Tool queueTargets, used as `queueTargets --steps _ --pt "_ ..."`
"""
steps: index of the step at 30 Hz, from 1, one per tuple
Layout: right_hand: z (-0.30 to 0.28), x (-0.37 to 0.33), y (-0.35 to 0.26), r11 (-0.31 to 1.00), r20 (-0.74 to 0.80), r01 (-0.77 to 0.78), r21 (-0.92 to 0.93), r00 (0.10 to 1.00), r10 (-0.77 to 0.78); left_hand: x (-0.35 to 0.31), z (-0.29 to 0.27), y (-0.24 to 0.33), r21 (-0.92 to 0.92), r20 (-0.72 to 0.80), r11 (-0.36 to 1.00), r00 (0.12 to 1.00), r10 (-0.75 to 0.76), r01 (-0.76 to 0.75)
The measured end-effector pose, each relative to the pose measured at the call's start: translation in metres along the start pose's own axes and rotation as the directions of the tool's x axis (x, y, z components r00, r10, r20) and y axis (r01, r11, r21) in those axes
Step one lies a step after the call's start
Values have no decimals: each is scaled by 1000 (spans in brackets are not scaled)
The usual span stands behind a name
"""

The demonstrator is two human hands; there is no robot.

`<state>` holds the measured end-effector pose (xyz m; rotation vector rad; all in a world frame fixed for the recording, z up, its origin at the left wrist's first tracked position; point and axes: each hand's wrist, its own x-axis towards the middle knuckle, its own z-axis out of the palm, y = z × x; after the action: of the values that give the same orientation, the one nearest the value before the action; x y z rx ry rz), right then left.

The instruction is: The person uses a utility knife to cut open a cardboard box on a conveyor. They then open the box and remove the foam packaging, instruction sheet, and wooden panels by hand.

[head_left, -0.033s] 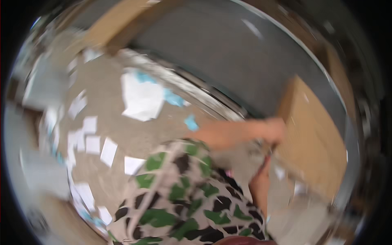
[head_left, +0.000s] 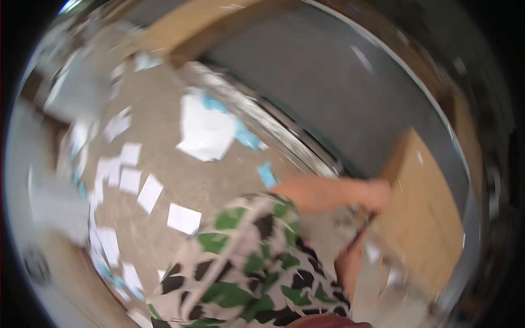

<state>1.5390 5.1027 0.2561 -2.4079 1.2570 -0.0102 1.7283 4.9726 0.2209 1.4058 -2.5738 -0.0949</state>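
A tan cardboard box [head_left: 424, 205] stands at the right, beside a dark grey conveyor-like surface [head_left: 306, 71]. My left hand [head_left: 376, 197] reaches across to the box's left side and looks closed. It is blurred, so I cannot tell whether it grips the box edge or something else. Lower down, my right hand [head_left: 349, 261] is wrapped round a slim dark-red, stick-like tool [head_left: 359, 236], whose upper end points toward my left hand. The tool's exact kind is lost in the blur.
White paper sheets [head_left: 149, 194] lie scattered on the brown floor [head_left: 158, 120], with a larger white sheet [head_left: 205, 131] and light-blue scraps [head_left: 267, 175]. Another cardboard box [head_left: 191, 27] sits at the far left of the grey surface. Pale bundles [head_left: 79, 93] line the left side.
The view has swung, so the floor, boxes and grey surface appear shifted right and mostly lower. Both hands stay beside the right-hand box, with the slim tool still in my right hand.
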Motion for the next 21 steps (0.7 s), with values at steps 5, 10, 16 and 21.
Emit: queueTargets --steps 5,10,16,21 --pt "40 -4 61 974 31 220 -46 975 -219 6 19 2 179 58 984 998 2 -12" --pt "50 14 41 999 57 14 -39 998 -12 -18 25 11 175 -23 973 989 -146 147" --pt "87 10 96 989 135 -69 -132 987 87 -44 15 2 201 34 970 988 -149 139" --pt "116 -15 175 988 -173 78 -132 980 -101 -42 26 18 14 -129 986 978 -165 168"
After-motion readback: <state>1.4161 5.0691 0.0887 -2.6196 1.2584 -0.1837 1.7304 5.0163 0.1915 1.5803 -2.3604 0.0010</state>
